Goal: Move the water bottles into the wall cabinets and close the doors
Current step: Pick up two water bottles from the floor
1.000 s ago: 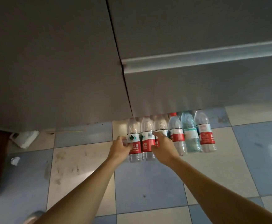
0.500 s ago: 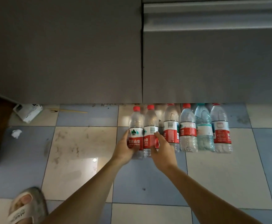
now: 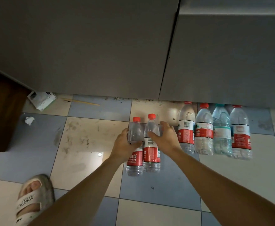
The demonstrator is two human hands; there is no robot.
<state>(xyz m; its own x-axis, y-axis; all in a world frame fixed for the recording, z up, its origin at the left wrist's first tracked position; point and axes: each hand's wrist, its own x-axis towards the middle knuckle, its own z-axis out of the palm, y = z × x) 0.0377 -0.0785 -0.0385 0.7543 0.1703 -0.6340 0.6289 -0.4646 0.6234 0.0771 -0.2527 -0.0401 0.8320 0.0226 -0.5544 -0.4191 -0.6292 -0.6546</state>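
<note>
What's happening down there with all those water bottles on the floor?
A person is picking up two red-capped water bottles at once. The left hand grips one bottle and the right hand grips the other. Four more bottles stand in a row on the tiled floor against the grey cabinet doors, which are closed. A slippered foot shows at lower left.

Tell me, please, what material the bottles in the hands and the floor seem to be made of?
Two held bottles: probably thin clear plastic, since the floor shows through; red caps, glossy red labels. Floor: apparently glazed ceramic tile, with grout lines and a light reflection.
</note>
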